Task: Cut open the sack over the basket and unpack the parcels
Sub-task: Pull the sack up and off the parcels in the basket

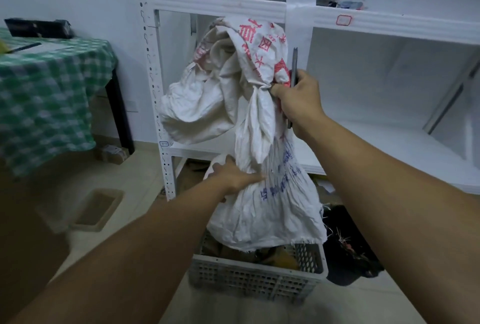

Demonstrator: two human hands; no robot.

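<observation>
Sack (259, 193) hangs over grey basket (254, 279), with its frayed lower edge open just above the rim. Brown and yellow parcels (283, 258) lie in the basket under that opening.

Right hand (298, 100) is fisted round the bunched neck up high, with a slim cutter (294, 66) upright in the same grip. Left hand (233, 175) clutches a fold low on the sack's side.

Cut looks done, so the step is likely emptying. The cloth sags slack and probably holds little. Next move calls for squeezing or shaking downward while keeping the mouth inside the rim.

Blade tip stands beside the cloth. Shelf rack (220, 4) is close behind and a black bag (348, 245) is just right of the basket. Open floor lies to the left.
</observation>
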